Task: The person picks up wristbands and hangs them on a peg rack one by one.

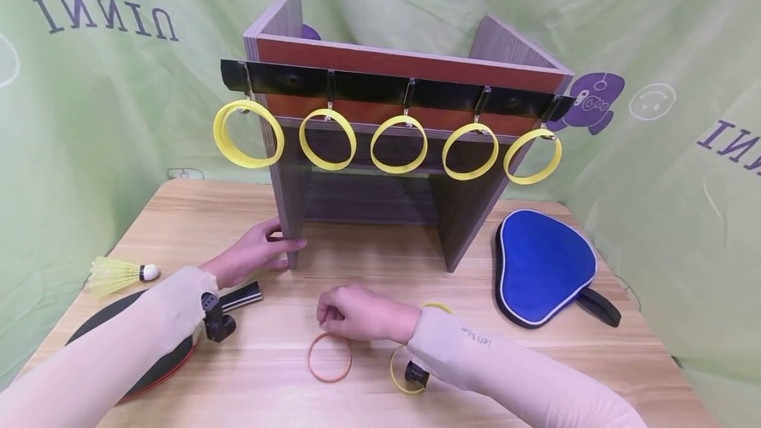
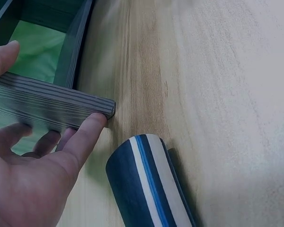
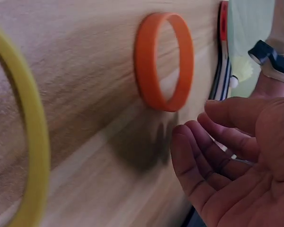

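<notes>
Orange against the pale wood, a ring (image 3: 149, 61) lay flat on the table (image 1: 267, 382) on the near side of the right hand (image 1: 359, 312). Beside it one yellow ring (image 3: 35, 123) lay partly under the right forearm, and a second yellow ring (image 1: 438, 306) showed only as an arc past the cuff. On the left, the other forearm crossed over a black paddle (image 1: 242, 296), hiding much of its blade; the handle stuck out just below the left hand (image 1: 252, 257).

The right hand held nothing: its fingers were loosely bent, with a narrow gap between thumb and fingertips, near the orange ring. The left hand gripped the front edge of the shelf unit's (image 1: 416, 63) left side panel, thumb and fingers on either side.

A yellow shuttlecock (image 1: 115, 275) lay beyond the paddle, and a blue case (image 1: 543, 266) lay to the right of the unit. Across the unit's front ran a black strip (image 1: 368, 84) whose hooks carried five hanging yellow rings (image 1: 221, 141). Behind everything hung a green printed curtain (image 1: 119, 117).
</notes>
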A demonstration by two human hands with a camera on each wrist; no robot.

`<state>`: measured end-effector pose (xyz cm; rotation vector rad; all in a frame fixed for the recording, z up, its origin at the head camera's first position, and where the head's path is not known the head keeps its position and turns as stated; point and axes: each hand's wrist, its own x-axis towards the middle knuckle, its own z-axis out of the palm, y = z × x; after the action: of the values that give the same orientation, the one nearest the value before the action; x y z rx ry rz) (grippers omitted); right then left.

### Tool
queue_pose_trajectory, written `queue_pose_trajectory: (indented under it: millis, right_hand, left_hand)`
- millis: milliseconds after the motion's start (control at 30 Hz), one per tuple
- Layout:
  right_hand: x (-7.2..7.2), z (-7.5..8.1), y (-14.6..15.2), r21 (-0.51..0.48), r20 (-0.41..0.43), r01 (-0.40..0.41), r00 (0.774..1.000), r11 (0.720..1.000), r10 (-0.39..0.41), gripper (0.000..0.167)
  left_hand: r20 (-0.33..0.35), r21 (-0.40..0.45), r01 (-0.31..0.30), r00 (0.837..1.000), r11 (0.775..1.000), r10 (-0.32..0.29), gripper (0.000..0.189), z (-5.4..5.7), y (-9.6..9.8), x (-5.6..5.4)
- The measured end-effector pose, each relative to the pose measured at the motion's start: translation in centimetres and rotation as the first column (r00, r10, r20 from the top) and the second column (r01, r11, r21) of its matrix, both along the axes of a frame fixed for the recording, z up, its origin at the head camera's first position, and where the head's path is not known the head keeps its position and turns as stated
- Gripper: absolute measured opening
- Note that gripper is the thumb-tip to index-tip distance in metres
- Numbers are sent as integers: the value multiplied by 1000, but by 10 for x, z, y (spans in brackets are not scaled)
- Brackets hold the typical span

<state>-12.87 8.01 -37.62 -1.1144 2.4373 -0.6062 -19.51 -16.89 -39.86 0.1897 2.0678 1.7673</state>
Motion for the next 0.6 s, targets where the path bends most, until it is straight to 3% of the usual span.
queue_pose_trajectory:
  millis: [200,600]
  right_hand:
    - [3,-9,-1,66,-26,-44,999,997,46,4]
    - [4,-10,-2,42,-6,-57,998,997,57,11]
  left_hand:
    - [10,-9,3,1000,1000,-3,78,2,0,1]
    - [13,-11,-5,1000,1000,5,77,4,0,1]
